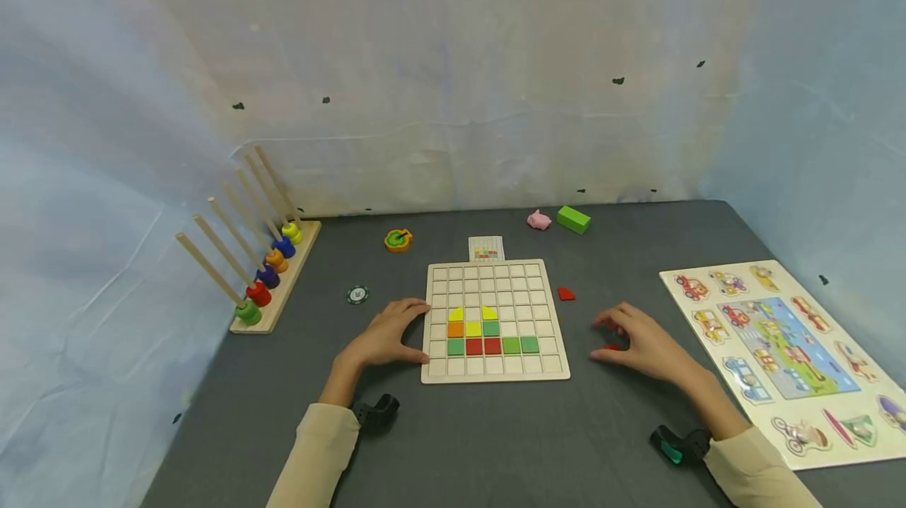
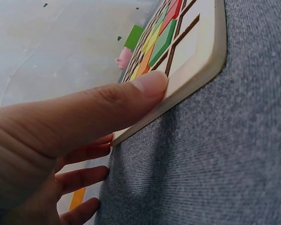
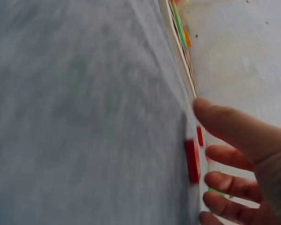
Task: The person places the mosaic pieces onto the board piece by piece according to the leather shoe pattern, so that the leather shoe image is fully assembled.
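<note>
A square wooden grid board [image 1: 495,369] lies on the dark table, coloured tiles in some of its cells. My left hand [image 1: 385,337] rests along its left edge; the thumb lies on the rim in the left wrist view, the other fingers spread. To the right of the board, my right hand [image 1: 642,341] hovers low over the table with thumb and fingers apart. Between them, partly hidden by the hand in the head view, lies a red piece [image 3: 193,161]. A second red piece [image 1: 565,294], with one curved side, sits by the board's right edge.
A small pattern card [image 1: 486,248] touches the board's top edge. At left stands a peg stacker with coloured rings [image 1: 272,319]; a picture puzzle board [image 1: 708,351] lies at right. Around are a poker chip [image 1: 357,295], an orange-green toy [image 1: 398,241], a pink pig [image 1: 539,220] and a green block [image 1: 573,219].
</note>
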`<state>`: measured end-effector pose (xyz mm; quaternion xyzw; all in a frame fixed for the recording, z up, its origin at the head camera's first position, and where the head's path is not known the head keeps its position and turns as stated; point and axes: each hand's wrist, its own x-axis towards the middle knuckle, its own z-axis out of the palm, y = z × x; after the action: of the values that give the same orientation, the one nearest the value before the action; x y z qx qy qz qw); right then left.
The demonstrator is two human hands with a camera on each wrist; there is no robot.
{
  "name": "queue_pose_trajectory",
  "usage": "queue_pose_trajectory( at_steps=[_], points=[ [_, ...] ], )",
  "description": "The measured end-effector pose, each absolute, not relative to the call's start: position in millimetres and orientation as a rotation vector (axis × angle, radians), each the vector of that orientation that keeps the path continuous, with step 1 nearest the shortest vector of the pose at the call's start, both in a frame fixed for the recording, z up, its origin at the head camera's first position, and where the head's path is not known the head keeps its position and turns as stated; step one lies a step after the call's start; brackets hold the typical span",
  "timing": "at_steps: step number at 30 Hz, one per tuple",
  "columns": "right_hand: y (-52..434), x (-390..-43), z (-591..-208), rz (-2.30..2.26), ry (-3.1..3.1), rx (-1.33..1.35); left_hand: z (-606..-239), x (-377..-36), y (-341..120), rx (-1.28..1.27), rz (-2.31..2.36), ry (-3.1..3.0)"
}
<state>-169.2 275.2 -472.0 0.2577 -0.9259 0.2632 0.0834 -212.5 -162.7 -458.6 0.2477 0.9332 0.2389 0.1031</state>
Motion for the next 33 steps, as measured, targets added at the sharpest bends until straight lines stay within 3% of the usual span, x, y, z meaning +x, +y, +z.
queue_pose_trajectory(
  at_steps=[20, 33],
  points=[
    [285.5, -166.1, -464.5, 0.875, -2.871, 0.878, -456.7, -212.1, -161.7, 0.716, 0.699, 2.751],
    [218.2, -197.4, -446.2, 0.949, -2.784, 1.094, -456.5, -212.3, -160.7, 0.702, 0.684, 2.753]
  ],
)
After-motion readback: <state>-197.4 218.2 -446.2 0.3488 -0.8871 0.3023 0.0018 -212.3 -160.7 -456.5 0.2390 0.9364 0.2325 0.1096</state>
